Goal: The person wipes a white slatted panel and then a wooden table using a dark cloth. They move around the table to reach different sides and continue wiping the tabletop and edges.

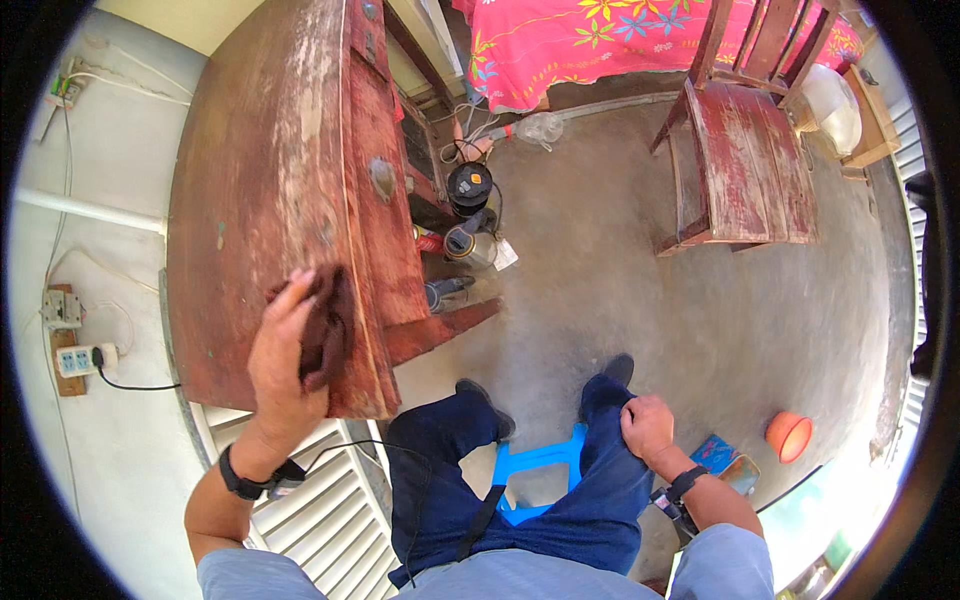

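Note:
My left hand [283, 360] holds a dark maroon cloth [330, 322] against the top of a worn reddish-brown wooden desk [255, 165], close to its front corner. Paint has rubbed off in pale patches along the desk's front edge. A drawer with a metal pull [382, 180] faces the room. My right hand [646, 427] rests on my right knee, its fingers curled and no object visible in it. I sit with a blue plastic stool [538, 457] showing between my legs.
Beneath the desk front stand a glass kettle [469, 247] and a black round appliance [470, 186]. A worn wooden chair [750, 161] is at the upper right. An orange pot [789, 436] stands on the concrete floor. A power strip [86, 361] hangs on the left wall.

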The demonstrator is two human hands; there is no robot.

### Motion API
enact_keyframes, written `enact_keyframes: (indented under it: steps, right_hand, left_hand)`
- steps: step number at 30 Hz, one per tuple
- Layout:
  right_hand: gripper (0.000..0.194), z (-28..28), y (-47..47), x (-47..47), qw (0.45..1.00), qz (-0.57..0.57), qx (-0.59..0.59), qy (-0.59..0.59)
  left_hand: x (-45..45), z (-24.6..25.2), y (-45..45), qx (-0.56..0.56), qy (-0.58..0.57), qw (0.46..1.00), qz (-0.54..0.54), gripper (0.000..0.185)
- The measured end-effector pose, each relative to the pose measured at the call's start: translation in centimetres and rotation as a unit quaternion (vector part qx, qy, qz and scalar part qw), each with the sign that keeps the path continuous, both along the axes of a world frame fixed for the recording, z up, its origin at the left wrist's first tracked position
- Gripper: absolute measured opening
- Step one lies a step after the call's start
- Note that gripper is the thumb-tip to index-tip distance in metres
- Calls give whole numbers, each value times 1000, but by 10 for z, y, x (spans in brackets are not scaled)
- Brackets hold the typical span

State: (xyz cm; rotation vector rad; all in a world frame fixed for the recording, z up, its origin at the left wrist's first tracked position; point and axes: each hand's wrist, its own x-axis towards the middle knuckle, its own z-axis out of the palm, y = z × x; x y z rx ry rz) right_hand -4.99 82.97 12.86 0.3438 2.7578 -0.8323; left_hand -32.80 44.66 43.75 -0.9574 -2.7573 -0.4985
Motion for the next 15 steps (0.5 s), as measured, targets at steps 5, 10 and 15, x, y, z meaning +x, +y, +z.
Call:
enact_keyframes:
  steps: [5, 10, 15]
  right_hand:
    - [19, 0, -8, 6, 999, 1, -6, -49]
    - [20, 24, -18, 5, 993, 46, -24, -102]
    - [28, 101, 2, -21, 966, 95, -142, -194]
  left_hand:
    - [-1, -1, -2, 13, -22, 1000, 8, 54]
    - [0, 4, -5, 26, -44, 999, 9, 58]
    - [-3, 12, 3, 10, -48, 999, 14, 61]
